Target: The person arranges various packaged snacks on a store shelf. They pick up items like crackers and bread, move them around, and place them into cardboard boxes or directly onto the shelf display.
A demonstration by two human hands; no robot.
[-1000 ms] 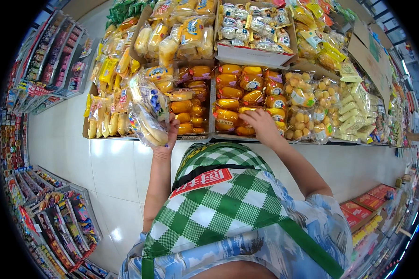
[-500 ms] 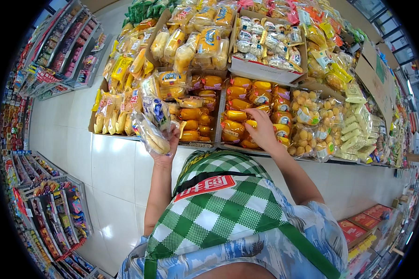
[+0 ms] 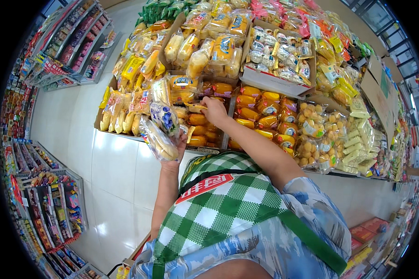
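Note:
My left hand [image 3: 174, 151] is closed on a clear-wrapped pale bread roll [image 3: 159, 142], tilted in front of the display. A second packet with a blue and purple printed wrapper [image 3: 164, 116] stands up just behind it, touching it; whether my hand grips that one too I cannot tell. Over the box of small golden cakes [image 3: 198, 130] is my right hand [image 3: 214, 112]. Its fingers close on the right end of a flat clear-wrapped bun [image 3: 195, 108] lying on top of these cakes. Part of that bun is hidden behind the fingers.
Right of the cardboard divider sit more wrapped golden cakes [image 3: 267, 109], then bags of small round cakes [image 3: 307, 135]. Behind stand boxes of wrapped bread [image 3: 223, 49] and a white-fronted box of small packets [image 3: 277, 76]. Snack shelves [image 3: 56, 204] line the left across a tiled floor [image 3: 111, 172].
My right hand has moved left from the golden cakes beyond the divider to the flat bun. My left hand still holds the bread roll. The view has shifted slightly.

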